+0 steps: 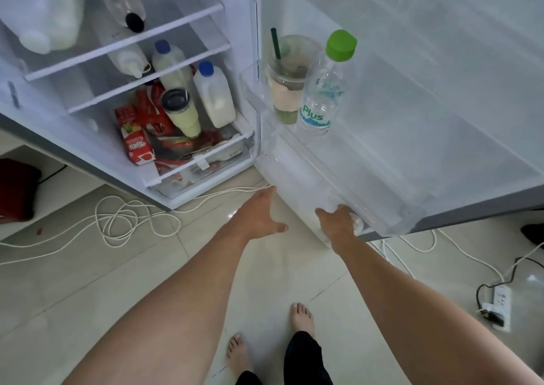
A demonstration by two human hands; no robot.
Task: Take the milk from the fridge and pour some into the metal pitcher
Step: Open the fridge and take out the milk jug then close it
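Observation:
The fridge stands open. Two milk jugs with blue caps, one [216, 97] and another [170, 66], stand on its lower shelf. A big white jug [50, 16] lies on the top shelf. My left hand [262, 211] hangs open below the fridge body, touching nothing. My right hand [338, 222] reaches into the lowest door bin [391, 222], its fingers curled over a white container [357, 222] that is mostly hidden by the frosted bin wall. No metal pitcher is in view.
The door shelf holds a green-capped water bottle [323, 84] and a plastic cup with a straw [287, 81]. Red cartons [138, 146] and a lidded cup [181, 111] crowd the lower shelf. White cables [126, 222] and a power strip [500, 305] lie on the tiled floor.

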